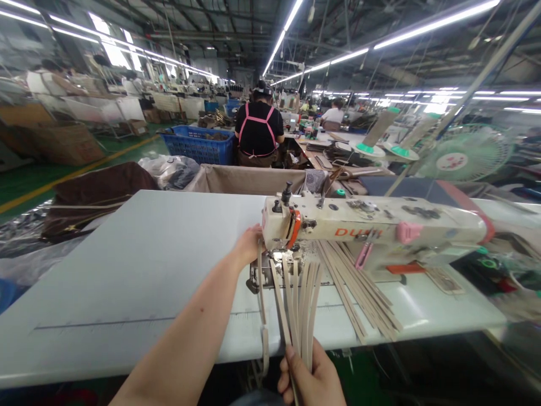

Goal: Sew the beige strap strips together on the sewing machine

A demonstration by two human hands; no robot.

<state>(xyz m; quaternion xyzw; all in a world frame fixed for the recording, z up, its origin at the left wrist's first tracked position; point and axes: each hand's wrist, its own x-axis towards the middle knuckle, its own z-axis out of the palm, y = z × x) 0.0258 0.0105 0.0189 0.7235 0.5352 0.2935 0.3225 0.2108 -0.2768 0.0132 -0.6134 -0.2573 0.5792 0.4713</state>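
Note:
My right hand (315, 375) is closed around a fan of narrow beige strips (303, 307) at the table's front edge. Their far ends lie under the head of a white sewing machine (380, 223), by the presser foot (282, 256). My left hand (249, 246) reaches to the left side of the machine head, which partly covers its fingers; whether they grip anything is hidden. Close to it, a separate beige strip (261, 293) runs down and hangs over the table edge. More loose strips (359, 287) lie in a bundle beneath the machine arm.
The white table (169, 254) bears a printed ruler line. Behind it stand a beige fabric-lined bin (249, 179), a blue crate (198, 145) and a person (258, 127) in a pink-strapped apron. A green fan (460, 160) and thread cones (378, 132) are at right. Brown fabric (97, 194) lies left.

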